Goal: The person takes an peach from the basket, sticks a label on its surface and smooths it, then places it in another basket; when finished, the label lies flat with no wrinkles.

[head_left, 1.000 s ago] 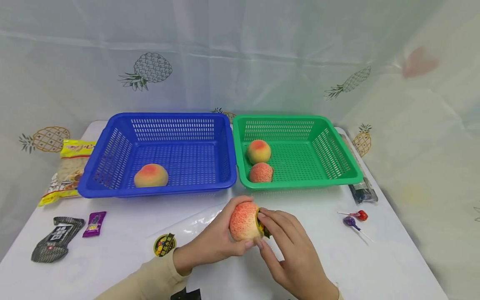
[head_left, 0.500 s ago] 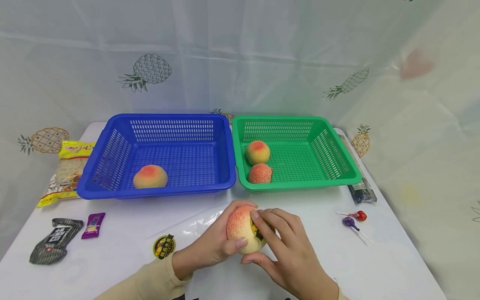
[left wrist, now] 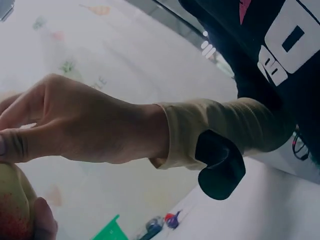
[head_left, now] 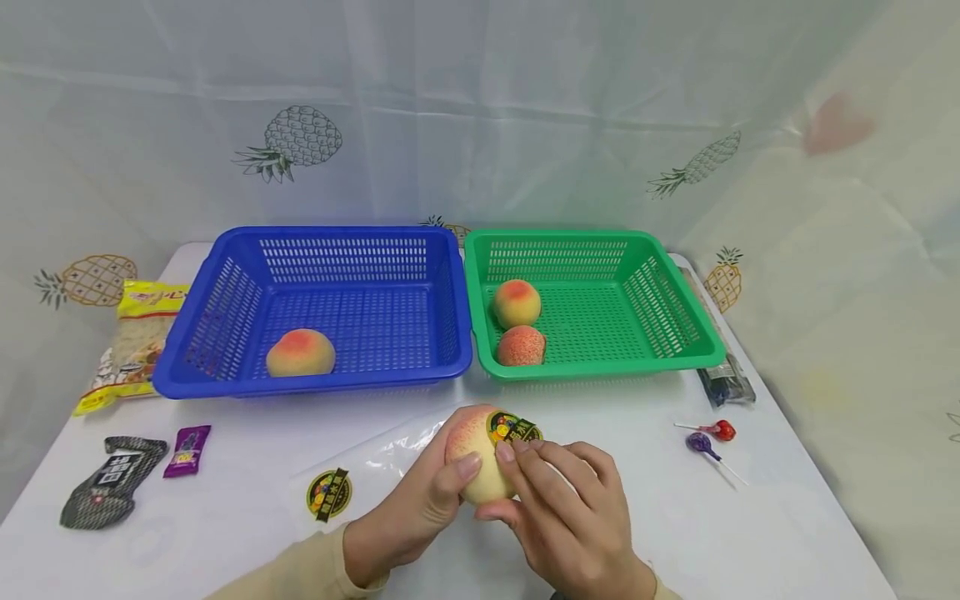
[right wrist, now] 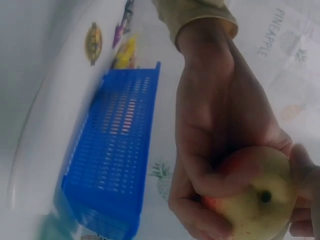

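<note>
A pale, red-blushed peach (head_left: 480,454) is held up above the table's front middle. My left hand (head_left: 408,504) grips it from the left, thumb across the near side. A round black-and-yellow fruit sticker (head_left: 512,427) lies on the peach's upper right. My right hand (head_left: 577,512) has its fingertips on the peach at the sticker's lower edge, its thumb against the underside. In the right wrist view, the left hand (right wrist: 215,125) curls round the peach (right wrist: 267,210), whose dark stem hollow shows. The left wrist view has the right hand (left wrist: 75,120) above the peach (left wrist: 15,202).
Behind stand a blue basket (head_left: 360,383) with one peach (head_left: 301,353) and a green basket (head_left: 600,365) with two peaches (head_left: 517,303). A clear film (head_left: 390,446) bears another sticker (head_left: 328,494). Snack packets (head_left: 112,483) lie left, lollipops (head_left: 705,442) right.
The peach has turned in my left hand, bringing the sticker from its right side to the upper face. My right fingers have shifted down and left, off most of the sticker.
</note>
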A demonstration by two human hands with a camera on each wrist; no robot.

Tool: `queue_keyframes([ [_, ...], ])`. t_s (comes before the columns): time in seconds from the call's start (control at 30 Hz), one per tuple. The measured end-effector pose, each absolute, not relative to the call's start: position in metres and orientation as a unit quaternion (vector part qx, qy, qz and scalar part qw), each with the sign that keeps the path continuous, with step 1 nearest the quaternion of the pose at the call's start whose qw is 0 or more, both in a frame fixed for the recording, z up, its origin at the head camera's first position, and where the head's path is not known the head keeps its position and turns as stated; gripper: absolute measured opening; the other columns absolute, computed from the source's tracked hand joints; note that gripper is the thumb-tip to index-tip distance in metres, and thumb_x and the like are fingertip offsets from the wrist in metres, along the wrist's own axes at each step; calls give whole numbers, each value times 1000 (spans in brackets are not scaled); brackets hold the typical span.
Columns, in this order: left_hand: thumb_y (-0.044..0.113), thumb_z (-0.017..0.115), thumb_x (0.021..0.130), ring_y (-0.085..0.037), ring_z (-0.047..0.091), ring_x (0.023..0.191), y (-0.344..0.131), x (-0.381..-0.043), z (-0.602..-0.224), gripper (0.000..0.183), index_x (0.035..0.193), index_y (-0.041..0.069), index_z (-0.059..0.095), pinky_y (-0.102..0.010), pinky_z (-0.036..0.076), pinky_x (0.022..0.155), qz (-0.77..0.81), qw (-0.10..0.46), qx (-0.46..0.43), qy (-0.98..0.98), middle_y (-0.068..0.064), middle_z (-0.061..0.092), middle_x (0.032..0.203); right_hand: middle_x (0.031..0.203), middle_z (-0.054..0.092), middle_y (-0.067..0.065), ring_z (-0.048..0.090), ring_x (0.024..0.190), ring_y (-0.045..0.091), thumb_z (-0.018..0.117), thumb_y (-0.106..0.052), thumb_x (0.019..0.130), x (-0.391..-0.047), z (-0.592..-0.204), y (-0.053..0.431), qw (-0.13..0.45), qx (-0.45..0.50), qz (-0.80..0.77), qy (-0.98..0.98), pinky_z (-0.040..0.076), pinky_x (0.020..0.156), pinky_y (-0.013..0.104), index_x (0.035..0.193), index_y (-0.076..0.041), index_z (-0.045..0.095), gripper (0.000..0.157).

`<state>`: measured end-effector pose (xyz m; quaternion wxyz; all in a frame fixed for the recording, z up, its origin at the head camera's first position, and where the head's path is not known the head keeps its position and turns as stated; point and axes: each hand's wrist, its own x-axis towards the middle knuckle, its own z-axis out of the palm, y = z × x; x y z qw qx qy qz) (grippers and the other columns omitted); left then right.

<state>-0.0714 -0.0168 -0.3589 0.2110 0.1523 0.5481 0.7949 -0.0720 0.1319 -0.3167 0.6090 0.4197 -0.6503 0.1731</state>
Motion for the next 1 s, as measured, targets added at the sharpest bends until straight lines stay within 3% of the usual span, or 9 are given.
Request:
queue_keyframes([
  [0.13, 23, 43, 83, -21, 48, 105, -19, -77, -359, 53, 131, 13, 26, -29, 44, 84, 811, 212, 155, 523, -15, 38, 123, 70, 65, 6, 57, 63, 19, 65, -30, 78, -75, -318, 129, 638, 397, 184, -633, 39, 55, 29, 75, -4, 70, 27],
  [0.23, 17, 44, 82, -23, 48, 108, -24, -80, -357, 57, 134, 18, 20, -32, 45, 85, 833, 220, 162, 481, -15, 29, 131, 72, 61, 10, 53, 65, 21, 68, -26, 76, -70, -322, 133, 586, 380, 266, -664, 40, 57, 27, 79, 1, 67, 27],
  [0.3, 13, 46, 81, -25, 47, 108, -25, -81, -355, 61, 134, 19, 18, -33, 45, 84, 841, 207, 172, 469, -15, 26, 132, 78, 56, 10, 51, 68, 17, 67, -20, 78, -65, -326, 138, 484, 353, 362, -714, 42, 60, 24, 90, 3, 63, 27],
  [0.37, 9, 50, 81, -25, 48, 107, -25, -80, -356, 61, 133, 17, 19, -32, 47, 82, 841, 180, 180, 477, -14, 28, 130, 83, 50, 8, 50, 72, 14, 63, -13, 82, -59, -330, 145, 336, 298, 462, -765, 44, 61, 22, 107, 2, 55, 31],
  [0.47, 7, 59, 79, -25, 47, 108, -21, -78, -358, 63, 129, 14, 23, -31, 48, 79, 825, 122, 190, 517, -14, 34, 126, 86, 42, 6, 51, 72, 12, 52, -6, 88, -59, -333, 149, 133, 218, 560, -788, 48, 57, 24, 124, -11, 40, 39],
  [0.57, 4, 66, 75, -27, 48, 106, -16, -74, -360, 66, 127, 13, 25, -32, 50, 76, 803, 78, 191, 559, -13, 37, 124, 83, 42, 7, 51, 67, 14, 47, -9, 91, -65, -334, 148, 25, 197, 599, -776, 48, 52, 28, 127, -19, 37, 39],
  [0.67, 2, 67, 73, -26, 48, 104, -13, -71, -362, 68, 125, 13, 25, -33, 51, 75, 778, 34, 201, 595, -11, 37, 122, 84, 49, 7, 52, 67, 13, 49, -12, 90, -68, -335, 146, -6, 205, 600, -773, 48, 53, 28, 125, -20, 39, 37],
  [0.8, 4, 67, 71, -23, 49, 101, -10, -67, -363, 69, 125, 11, 24, -31, 50, 76, 754, -16, 214, 621, -9, 34, 122, 87, 56, 3, 55, 72, 11, 54, -9, 87, -71, -335, 146, -2, 227, 591, -774, 49, 58, 27, 121, -18, 43, 37],
  [1.0, 6, 67, 71, -21, 52, 97, -8, -64, -364, 69, 125, 9, 24, -30, 51, 73, 750, -38, 228, 620, -8, 36, 119, 97, 57, 3, 55, 78, 11, 49, -1, 88, -72, -337, 148, 0, 252, 591, -766, 48, 62, 25, 110, -13, 45, 25],
])
